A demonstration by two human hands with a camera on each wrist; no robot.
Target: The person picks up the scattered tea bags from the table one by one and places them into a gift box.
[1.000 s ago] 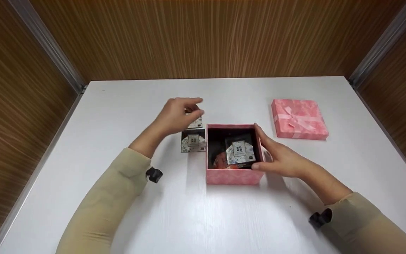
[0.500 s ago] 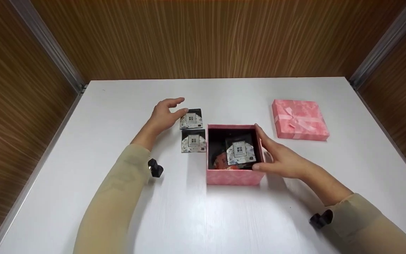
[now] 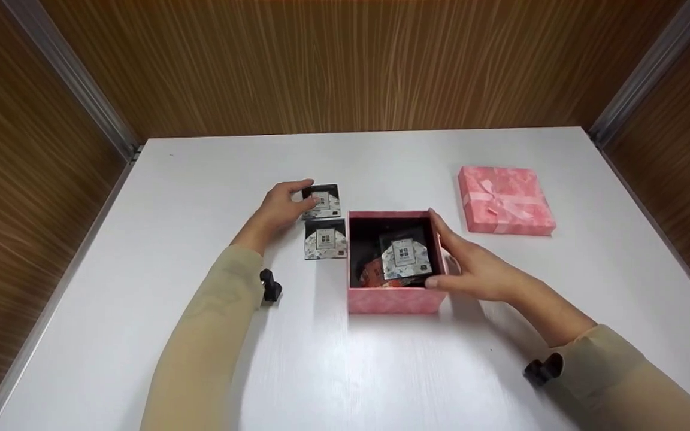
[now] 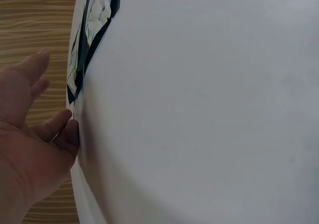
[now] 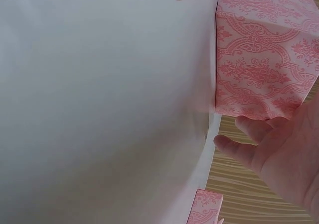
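Note:
My left hand [image 3: 282, 205] reaches over the left edge of the upper black-and-white floral sachet [image 3: 328, 208]. Its thumb lies over the sachet, while the index finger is by the top left corner. Just below, a matching sachet [image 3: 326, 244] lies flat beside the box. My right hand [image 3: 477, 269] holds the right side of an open pink gift box [image 3: 394, 301], thumb at the front corner and index finger at the back corner. Inside the box rest another floral sachet [image 3: 405, 258] and a reddish packet [image 3: 371, 273], partly covered. The right wrist view shows the box's patterned side [image 5: 264, 59].
A pink lid [image 3: 507, 203] with a ribbon bow lies at the back right of the white table [image 3: 405, 371]. Wood-grain panels [image 3: 345, 66] enclose the back and sides. Black bands [image 3: 270, 286] sit on both sleeves.
My left hand drew back left from above the upper sachet, uncovering it, then came slightly right so the thumb overlaps it. The right hand and box stay put.

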